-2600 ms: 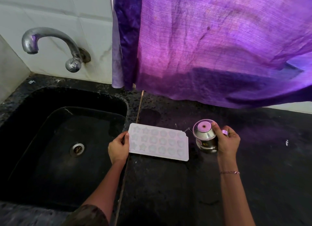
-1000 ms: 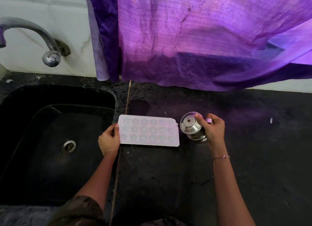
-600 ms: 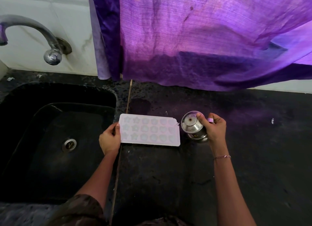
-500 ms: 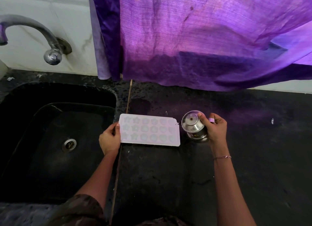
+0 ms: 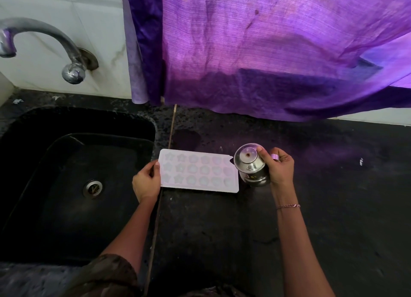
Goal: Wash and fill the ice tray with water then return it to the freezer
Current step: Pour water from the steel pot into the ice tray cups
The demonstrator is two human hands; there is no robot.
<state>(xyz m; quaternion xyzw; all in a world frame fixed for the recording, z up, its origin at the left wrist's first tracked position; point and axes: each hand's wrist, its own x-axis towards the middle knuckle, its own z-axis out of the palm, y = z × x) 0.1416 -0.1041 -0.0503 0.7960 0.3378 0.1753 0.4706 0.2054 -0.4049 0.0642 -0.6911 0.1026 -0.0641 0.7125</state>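
A white ice tray (image 5: 199,171) with star and flower cells lies flat on the black counter (image 5: 222,230), just right of the sink. My left hand (image 5: 146,182) grips its left end, thumb on top. My right hand (image 5: 277,169) holds a small steel cup (image 5: 251,164), fingers curled round it, at the tray's right end. The cup leans left toward the tray's right cells. Whether water is flowing from it is too small to tell.
A black sink (image 5: 73,185) with a round drain lies to the left. A steel tap (image 5: 44,43) juts from the white tiled wall above it. A purple cloth (image 5: 266,48) hangs over the back of the counter.
The cup has tipped slightly more to the left over the tray's right end. My left hand and the tray stay put.
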